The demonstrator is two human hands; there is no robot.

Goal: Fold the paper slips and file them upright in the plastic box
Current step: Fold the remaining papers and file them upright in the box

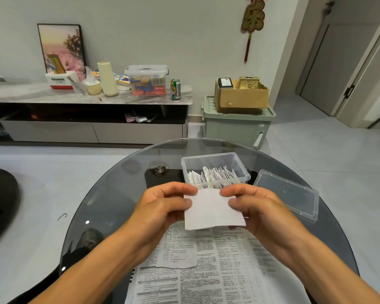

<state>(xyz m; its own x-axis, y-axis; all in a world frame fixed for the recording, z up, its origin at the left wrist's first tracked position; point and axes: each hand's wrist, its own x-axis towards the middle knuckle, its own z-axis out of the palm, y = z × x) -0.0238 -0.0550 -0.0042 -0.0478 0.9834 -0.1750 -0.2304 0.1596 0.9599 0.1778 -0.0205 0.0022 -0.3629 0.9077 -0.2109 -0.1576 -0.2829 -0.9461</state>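
Observation:
A white paper slip is held up above the table, blank side toward me, between both hands. My left hand pinches its upper left edge with thumb and fingers. My right hand pinches its upper right edge the same way. Just beyond the slip stands the clear plastic box, with several folded slips standing upright inside it. More printed paper sheets lie flat on the table under my forearms.
The box's clear lid lies to the right on the round dark glass table. Beyond the table are a low cabinet with clutter and a green storage bin carrying a cardboard box.

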